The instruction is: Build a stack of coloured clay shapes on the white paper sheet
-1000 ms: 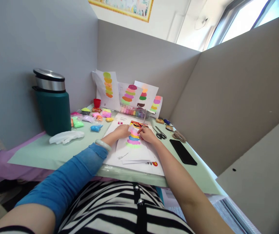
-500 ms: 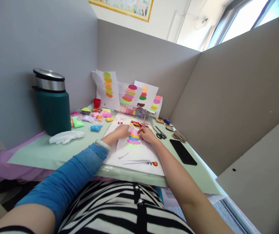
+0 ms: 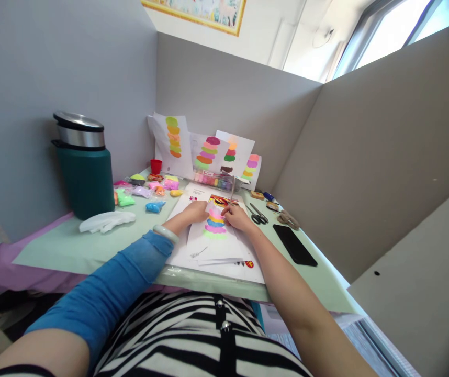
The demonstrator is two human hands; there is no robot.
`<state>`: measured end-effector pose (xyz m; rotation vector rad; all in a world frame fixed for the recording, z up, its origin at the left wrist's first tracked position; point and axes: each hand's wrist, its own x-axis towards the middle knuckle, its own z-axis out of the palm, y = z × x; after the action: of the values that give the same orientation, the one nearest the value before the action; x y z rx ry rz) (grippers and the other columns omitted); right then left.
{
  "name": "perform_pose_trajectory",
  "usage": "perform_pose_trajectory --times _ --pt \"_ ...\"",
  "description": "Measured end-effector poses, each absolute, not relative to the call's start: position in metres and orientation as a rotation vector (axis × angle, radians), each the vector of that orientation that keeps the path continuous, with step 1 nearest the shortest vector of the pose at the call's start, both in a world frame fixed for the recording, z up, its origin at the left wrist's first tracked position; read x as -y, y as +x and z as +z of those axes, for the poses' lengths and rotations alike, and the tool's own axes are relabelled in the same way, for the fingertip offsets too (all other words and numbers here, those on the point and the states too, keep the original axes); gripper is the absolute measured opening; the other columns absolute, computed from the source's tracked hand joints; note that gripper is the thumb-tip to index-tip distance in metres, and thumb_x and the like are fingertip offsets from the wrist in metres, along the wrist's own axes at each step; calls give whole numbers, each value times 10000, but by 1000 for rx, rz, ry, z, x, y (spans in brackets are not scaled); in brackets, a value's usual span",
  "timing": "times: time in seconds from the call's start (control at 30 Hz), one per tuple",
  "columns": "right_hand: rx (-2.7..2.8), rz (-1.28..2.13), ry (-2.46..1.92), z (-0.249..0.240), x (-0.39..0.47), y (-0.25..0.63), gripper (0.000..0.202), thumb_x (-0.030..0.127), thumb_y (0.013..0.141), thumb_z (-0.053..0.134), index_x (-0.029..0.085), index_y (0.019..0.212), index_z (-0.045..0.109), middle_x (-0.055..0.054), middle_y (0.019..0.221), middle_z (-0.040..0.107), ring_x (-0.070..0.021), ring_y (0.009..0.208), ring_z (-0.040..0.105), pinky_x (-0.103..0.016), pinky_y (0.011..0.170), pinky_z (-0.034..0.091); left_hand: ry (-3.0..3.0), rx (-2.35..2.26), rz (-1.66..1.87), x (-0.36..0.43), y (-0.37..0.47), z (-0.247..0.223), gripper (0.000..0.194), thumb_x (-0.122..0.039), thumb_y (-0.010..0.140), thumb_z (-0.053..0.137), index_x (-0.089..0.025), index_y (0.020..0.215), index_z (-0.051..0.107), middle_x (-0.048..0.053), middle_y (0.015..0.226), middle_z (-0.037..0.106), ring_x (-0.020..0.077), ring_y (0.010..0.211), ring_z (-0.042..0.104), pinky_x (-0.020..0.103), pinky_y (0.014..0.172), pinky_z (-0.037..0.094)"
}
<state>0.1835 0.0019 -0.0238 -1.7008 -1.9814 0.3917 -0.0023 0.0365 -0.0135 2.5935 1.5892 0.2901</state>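
A white paper sheet [image 3: 212, 248] lies in front of me, with stacked bands of pink, orange, blue, purple and pale green [image 3: 215, 229] on it and a small dark sketch near its lower left. At its upper left edge is my left hand [image 3: 198, 211], the fingers closed on the paper. My right hand [image 3: 237, 215] rests at the upper right of the bands, closed round a slim, stick-like tool [image 3: 233, 188] that points up and away. The tool's lower end is hidden by the fingers, so its kind is unclear. Beneath the sheet lies a larger printed white board [image 3: 178, 253].
On the left stand a green flask [image 3: 87, 180] and a white glove [image 3: 107, 221], with several bagged clay pieces [image 3: 155, 207] behind. Scissors [image 3: 259, 214] and a black phone [image 3: 294, 244] lie on the right. Painted sheets [image 3: 175, 146] lean at the back against grey partitions [image 3: 228, 84].
Hardly anything differs. Both hands keep their places on the sheet, and the view has shifted very slightly.
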Motion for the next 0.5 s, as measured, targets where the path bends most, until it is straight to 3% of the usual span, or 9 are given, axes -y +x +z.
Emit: perform_pose_trajectory --times 0.33,0.5 --pt "1984 397 -1715 -23 -2 183 268 130 711 429 161 874 639 -5 590 634 -144 607 601 -208 573 392 2524 -1634 274 -35 -3 -11 439 -353 785 500 -92 1132 572 174 1150 615 273 1044 582 290 792 458" --pt "1978 404 -1695 -23 -2 184 269 131 714 419 158 874 634 -4 578 625 -143 594 600 -208 566 395 2509 -1651 262 -35 -3 -10 405 -294 787 492 -101 1133 574 162 1166 610 253 1047 582 269 795 453"
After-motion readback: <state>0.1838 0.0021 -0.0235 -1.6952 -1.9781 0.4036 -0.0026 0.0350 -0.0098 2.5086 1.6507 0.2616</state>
